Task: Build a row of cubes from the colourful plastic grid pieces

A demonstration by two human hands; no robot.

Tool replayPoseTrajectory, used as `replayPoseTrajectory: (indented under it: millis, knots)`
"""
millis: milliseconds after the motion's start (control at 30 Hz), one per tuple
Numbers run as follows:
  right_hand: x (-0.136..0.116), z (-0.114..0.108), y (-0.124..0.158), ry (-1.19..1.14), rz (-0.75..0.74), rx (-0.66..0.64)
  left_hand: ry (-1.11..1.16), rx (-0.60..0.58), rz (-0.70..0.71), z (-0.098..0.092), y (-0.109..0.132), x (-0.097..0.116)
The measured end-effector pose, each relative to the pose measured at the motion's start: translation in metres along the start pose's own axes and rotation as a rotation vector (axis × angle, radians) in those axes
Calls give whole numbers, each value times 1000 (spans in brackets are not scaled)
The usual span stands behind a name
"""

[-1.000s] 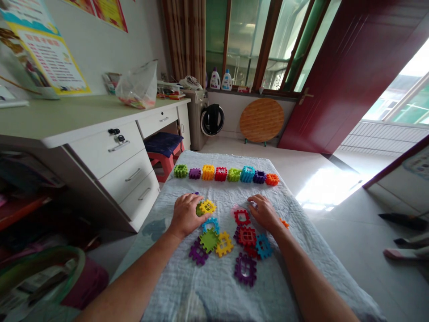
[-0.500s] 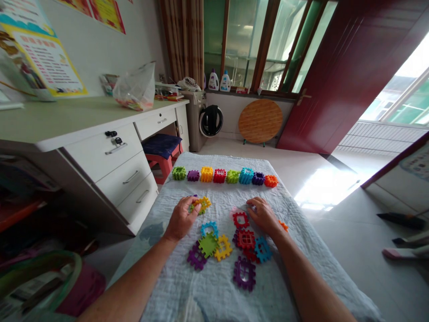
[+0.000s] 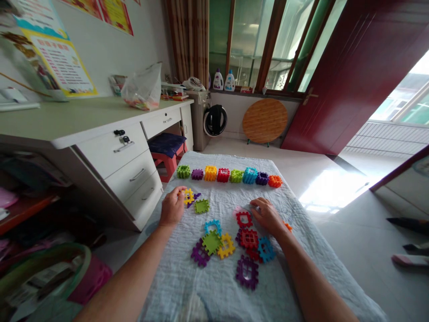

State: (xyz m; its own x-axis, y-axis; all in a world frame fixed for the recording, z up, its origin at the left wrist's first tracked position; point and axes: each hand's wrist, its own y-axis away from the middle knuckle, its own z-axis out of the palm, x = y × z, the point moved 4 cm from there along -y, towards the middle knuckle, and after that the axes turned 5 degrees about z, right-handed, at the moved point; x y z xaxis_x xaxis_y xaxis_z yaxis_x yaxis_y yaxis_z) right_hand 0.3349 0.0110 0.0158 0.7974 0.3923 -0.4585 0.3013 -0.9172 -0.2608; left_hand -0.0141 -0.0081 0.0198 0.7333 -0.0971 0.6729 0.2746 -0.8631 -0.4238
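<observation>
My left hand [image 3: 173,205] pinches a yellow notched piece [image 3: 188,197] at the left side of the cloth. Behind that piece a purple piece [image 3: 197,196] partly shows, and a green frame piece [image 3: 201,206] lies just to the right. My right hand [image 3: 266,213] rests on the cloth with its fingers curled; whether they hold anything is hidden. Beside it lies a red frame [image 3: 244,219], with a red window piece [image 3: 249,239] and a blue piece [image 3: 266,249] nearer to me. A solid green piece [image 3: 212,242] overlaps purple, blue and yellow ones.
Several coloured cubes, among them a yellow cube [image 3: 211,173], stand in a row across the far end of the cloth-covered table [image 3: 167,286]. An orange piece [image 3: 287,226] lies by my right wrist. A desk [image 3: 83,118] stands at the left.
My left hand has moved left and away from me with the yellow piece, uncovering the green frame piece on the cloth. The right hand has stayed in about the same place.
</observation>
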Motion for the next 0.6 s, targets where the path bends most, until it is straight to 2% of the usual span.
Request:
replayPoseTrajectory:
  millis: [267, 467, 533, 600]
  knots:
    - [-1, 0, 1, 6, -15, 8, -204, -86, 85, 7, -9, -13]
    - [5, 1, 0, -4, -15, 4, -314, -274, 137, 11, -3, -12]
    - [-2, -4, 1, -28, -22, 23, -324, -314, 164, 10, -2, -11]
    - [-20, -12, 4, -65, -67, 30, -314, -328, 187, 8, -2, -11]
